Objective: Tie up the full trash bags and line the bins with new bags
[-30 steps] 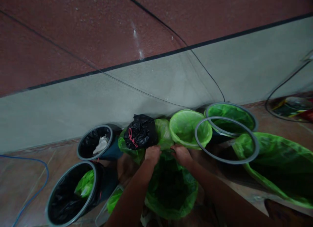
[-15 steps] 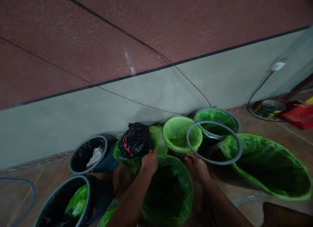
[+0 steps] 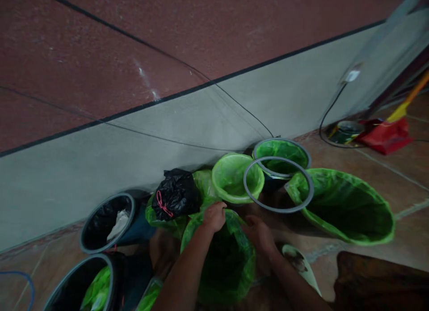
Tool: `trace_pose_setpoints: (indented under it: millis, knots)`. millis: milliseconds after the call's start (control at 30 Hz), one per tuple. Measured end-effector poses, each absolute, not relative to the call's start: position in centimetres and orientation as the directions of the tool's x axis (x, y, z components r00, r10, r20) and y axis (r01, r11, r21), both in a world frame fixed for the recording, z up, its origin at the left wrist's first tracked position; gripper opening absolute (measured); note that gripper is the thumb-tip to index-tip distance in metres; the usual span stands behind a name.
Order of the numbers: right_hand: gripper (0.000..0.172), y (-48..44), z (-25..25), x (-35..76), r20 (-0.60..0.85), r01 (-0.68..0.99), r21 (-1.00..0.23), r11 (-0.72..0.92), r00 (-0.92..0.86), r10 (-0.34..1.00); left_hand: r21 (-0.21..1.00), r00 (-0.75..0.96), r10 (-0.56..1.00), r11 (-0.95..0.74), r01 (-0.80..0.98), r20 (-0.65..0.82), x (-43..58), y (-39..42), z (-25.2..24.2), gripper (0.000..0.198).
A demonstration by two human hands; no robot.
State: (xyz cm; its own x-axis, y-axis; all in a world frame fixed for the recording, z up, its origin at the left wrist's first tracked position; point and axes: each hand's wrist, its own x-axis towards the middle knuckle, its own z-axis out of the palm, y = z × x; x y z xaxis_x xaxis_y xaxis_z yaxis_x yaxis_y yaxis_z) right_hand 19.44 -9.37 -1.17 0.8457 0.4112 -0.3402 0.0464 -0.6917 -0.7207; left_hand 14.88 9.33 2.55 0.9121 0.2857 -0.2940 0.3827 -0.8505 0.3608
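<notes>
A bin lined with a green bag (image 3: 246,275) stands upright right in front of me, its mouth facing up. My left hand (image 3: 215,216) is closed on the bag's edge at the far side of the rim. At the right side of the same rim, my right hand (image 3: 260,236) has its fingers bent in over the bag's edge, partly in shadow. Just left of my left hand rests a tied black garbage bag (image 3: 179,192) with a pink string. A loose grey ring (image 3: 280,210) lies beyond my right hand, near a smaller green-lined bin (image 3: 234,174).
A large green-lined bin (image 3: 351,203) leans at the right, with another lined bin (image 3: 281,152) against the wall. Black-lined bins (image 3: 109,221) lie tilted at the left. A red dustpan (image 3: 385,136) and a can (image 3: 346,131) sit far right; a brown wooden piece (image 3: 375,279) is nearer.
My left hand has shifted right along the rim to its far side. My right hand has come in against the bag's right edge. The view has swung right, showing more floor there.
</notes>
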Motion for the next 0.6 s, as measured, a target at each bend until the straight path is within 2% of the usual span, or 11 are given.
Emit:
trace_pose_setpoints:
  millis: [133,333,467,600]
  knots:
    - [0.03,-9.3,-1.8,18.0,-0.325,0.052,-0.73,-0.682,0.851,0.413,0.331,0.908,0.251,-0.871,0.363,-0.334,14.4,9.9,2.3,0.04]
    - [0.012,-8.7,-2.1,16.2,-0.152,0.205,-0.664,-0.719,0.905,0.398,0.329,0.893,0.323,-0.845,0.421,-0.313,14.5,10.1,2.0,0.02]
    - [0.024,-8.7,-2.6,15.7,-0.059,0.311,-0.619,-0.721,0.897,0.438,0.396,0.886,0.348,-0.8,0.451,-0.306,14.4,10.4,1.7,0.016]
    - [0.028,-9.1,-3.1,15.6,-0.043,0.42,-0.556,-0.717,0.847,0.53,0.448,0.893,0.327,-0.778,0.44,-0.308,14.0,11.1,1.5,0.015]
